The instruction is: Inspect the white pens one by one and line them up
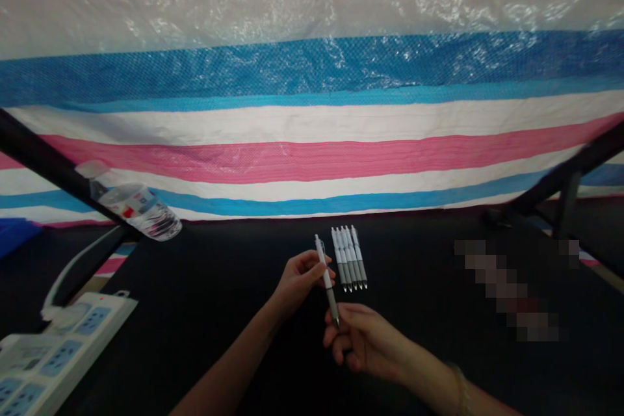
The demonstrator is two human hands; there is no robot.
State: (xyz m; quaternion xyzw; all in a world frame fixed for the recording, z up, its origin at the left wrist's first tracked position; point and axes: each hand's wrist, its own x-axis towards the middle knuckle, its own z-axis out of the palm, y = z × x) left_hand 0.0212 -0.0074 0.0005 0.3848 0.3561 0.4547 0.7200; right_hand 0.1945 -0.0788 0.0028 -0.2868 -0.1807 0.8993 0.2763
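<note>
A white ballpoint pen with a grey grip [324, 268] is held up between my two hands, its metal tip pointing down toward me. My left hand [302, 277] is closed on the white upper barrel, thumb across it. At the lower end, my right hand [363, 340] has its thumb and fingers at the grip near the tip, the other fingers curled. Just beyond, several matching pens [349, 258] lie side by side in a row on the black table, tips toward me.
On the left are a white power strip [73, 344] with a plugged-in cable [73, 263], and a clear plastic bottle and cup [141, 208]. Behind the black table [205, 312] hangs a striped plastic sheet [312, 162]. A pixelated patch covers something at right. Black bars slant at both sides.
</note>
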